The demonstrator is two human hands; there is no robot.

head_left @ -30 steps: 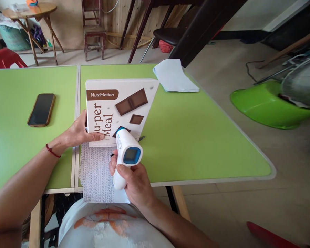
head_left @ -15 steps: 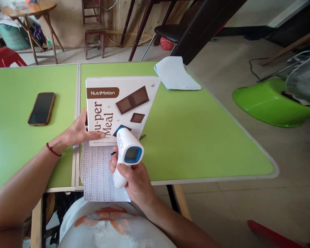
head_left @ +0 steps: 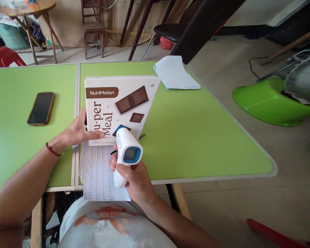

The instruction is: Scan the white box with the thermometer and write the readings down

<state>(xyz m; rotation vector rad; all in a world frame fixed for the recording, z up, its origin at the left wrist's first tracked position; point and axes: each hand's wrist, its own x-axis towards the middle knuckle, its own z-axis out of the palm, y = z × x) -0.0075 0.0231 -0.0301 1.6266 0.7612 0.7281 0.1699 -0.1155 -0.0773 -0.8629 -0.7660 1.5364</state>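
My left hand point(head_left: 80, 131) grips the lower left edge of a white box point(head_left: 134, 127) printed with "NutriMotion" and chocolate pieces, its thumb across the front. My right hand point(head_left: 135, 175) is wrapped round the handle of a white infrared thermometer point(head_left: 124, 143) with a blue-rimmed screen. The thermometer's nose points at the lower part of the box; I cannot tell whether they touch. Beneath the box lie sheets of paper point(head_left: 96, 175) covered in writing, overhanging the table's near edge. Part of a dark pen point(head_left: 142, 136) shows beside the box's lower right edge.
The green table point(head_left: 196, 137) has a pale rim and a seam left of the box. A phone point(head_left: 40, 108) lies on its left part, folded white paper point(head_left: 177, 74) at the far edge. Beyond stand a wooden chair point(head_left: 94, 31) and a round table point(head_left: 28, 8); a green chair point(head_left: 263, 103) is at right.
Both hands keep their hold on the box and the thermometer. The whole view has shifted very slightly; nothing else visibly differs.
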